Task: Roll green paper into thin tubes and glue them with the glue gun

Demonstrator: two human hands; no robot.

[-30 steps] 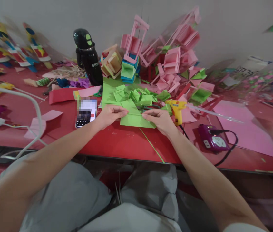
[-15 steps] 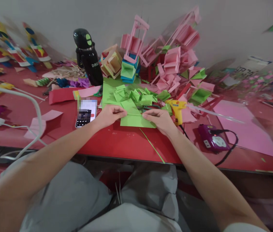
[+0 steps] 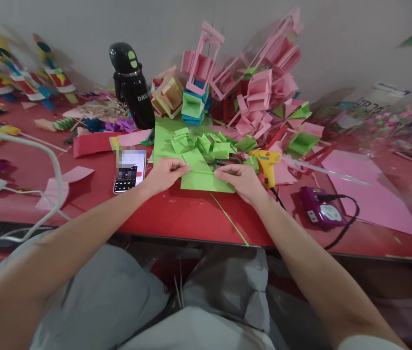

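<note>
My left hand [image 3: 168, 175] and my right hand [image 3: 241, 180] are both closed in a pinch, one at each end of a narrow green paper strip [image 3: 202, 171]. The strip is stretched level between my fingertips, just over a green paper sheet [image 3: 206, 183]. Behind it lie several small folded green paper pieces [image 3: 203, 144] on a larger green sheet [image 3: 162, 137]. A yellow glue gun [image 3: 267, 167] with a clear glue stick in it is right beside my right hand. Left of my left hand lies a phone [image 3: 130, 177] with its screen lit.
A black bottle [image 3: 136, 99] stands behind the phone. Pink paper constructions [image 3: 260, 90] are heaped against the wall. A purple power adapter [image 3: 320, 209] with a black cable sits at right, near pink sheets [image 3: 373, 194]. A thin green offcut [image 3: 229, 218] reaches the table's front edge. A white cable [image 3: 58, 177] loops at left.
</note>
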